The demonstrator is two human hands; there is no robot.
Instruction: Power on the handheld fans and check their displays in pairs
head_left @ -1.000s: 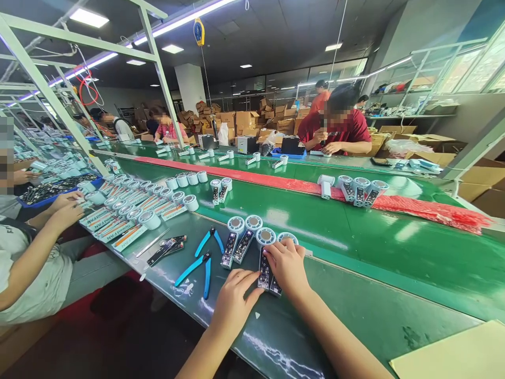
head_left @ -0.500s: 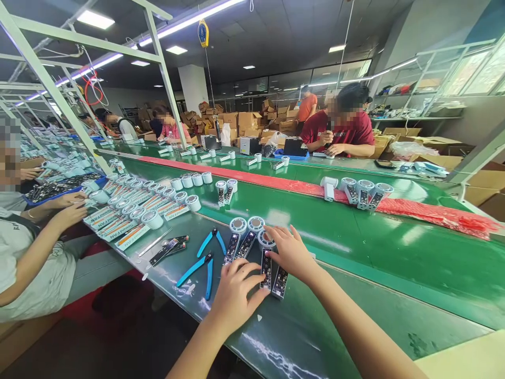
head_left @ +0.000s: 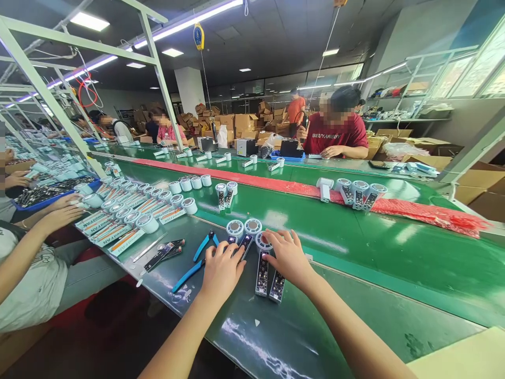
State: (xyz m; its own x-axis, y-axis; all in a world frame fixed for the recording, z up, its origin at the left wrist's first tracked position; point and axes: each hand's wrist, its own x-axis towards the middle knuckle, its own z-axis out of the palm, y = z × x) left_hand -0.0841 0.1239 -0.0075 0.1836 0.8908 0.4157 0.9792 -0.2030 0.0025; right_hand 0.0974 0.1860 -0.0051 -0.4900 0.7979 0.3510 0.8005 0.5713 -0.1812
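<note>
My left hand (head_left: 221,271) lies palm-down on the green bench over the handles of two small fans (head_left: 243,235) with round white heads, and over part of the blue cutters (head_left: 194,263). My right hand (head_left: 290,258) rests flat with fingers spread on two more fans (head_left: 270,278), whose dark open handles with circuit boards stick out below the palm. Neither hand grips anything that I can see.
A green conveyor belt (head_left: 355,237) with a red strip runs behind, carrying fan groups (head_left: 357,193). Rows of fans and boxes (head_left: 130,210) lie at left by a co-worker's hands (head_left: 59,213). Dark strips (head_left: 163,252) lie near the cutters. A person in red (head_left: 335,134) sits opposite.
My left hand slid up and left from the near fans onto the left pair and the cutters. My right hand stayed on the right pair of fans.
</note>
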